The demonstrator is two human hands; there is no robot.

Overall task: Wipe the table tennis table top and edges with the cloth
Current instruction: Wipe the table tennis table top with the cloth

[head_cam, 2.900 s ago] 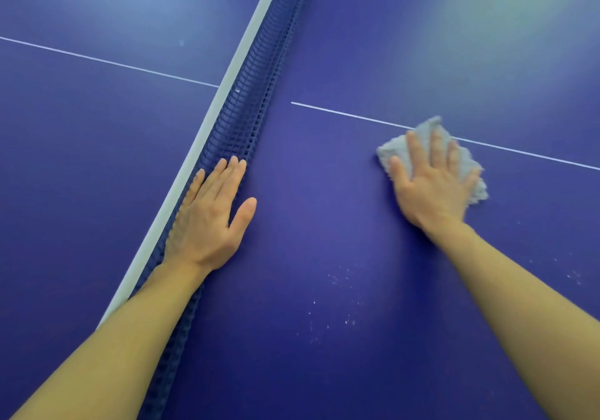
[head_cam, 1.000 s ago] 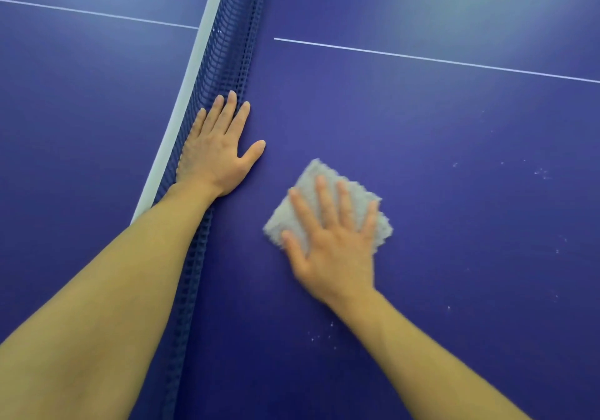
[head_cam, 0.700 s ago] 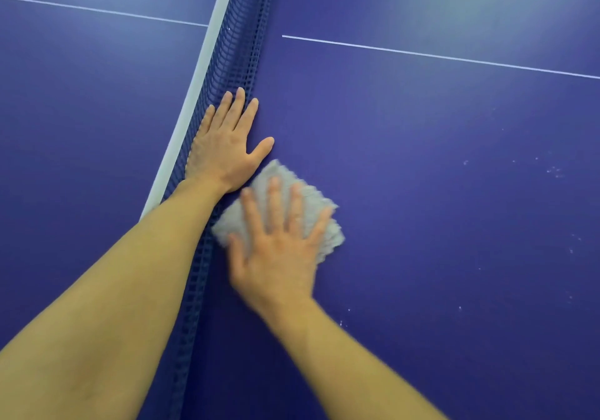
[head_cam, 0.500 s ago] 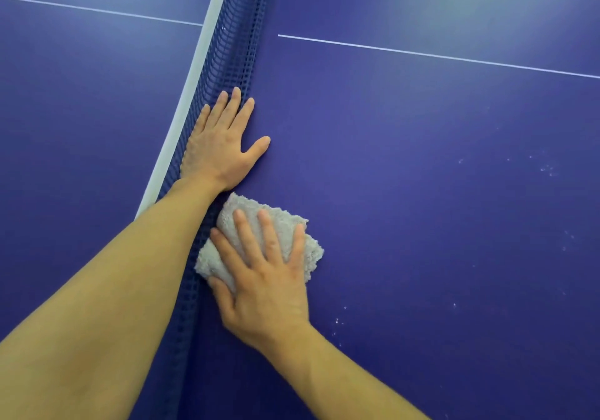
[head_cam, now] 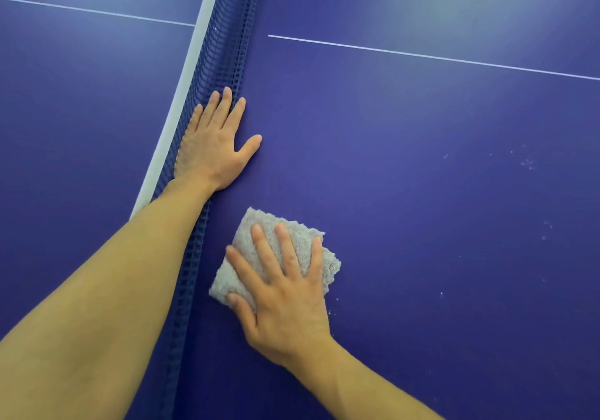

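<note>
One cloth [head_cam: 263, 216] lies under the flat right hand [head_cam: 289, 315], beside the net [head_cam: 227, 46]. Left hand [head_cam: 211, 150] rests flat against the net. The table [head_cam: 422, 176] lies open rightward.

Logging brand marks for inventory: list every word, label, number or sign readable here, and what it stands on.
None: no word, label, brand or number shows on the table top, the net, its white top band, or the cloth.
The white lines on the table top carry no text.

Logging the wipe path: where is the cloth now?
Head view, lower centre: the cloth lies on the table under the right hand, just right of the net and nearer the camera than the left hand.
</note>
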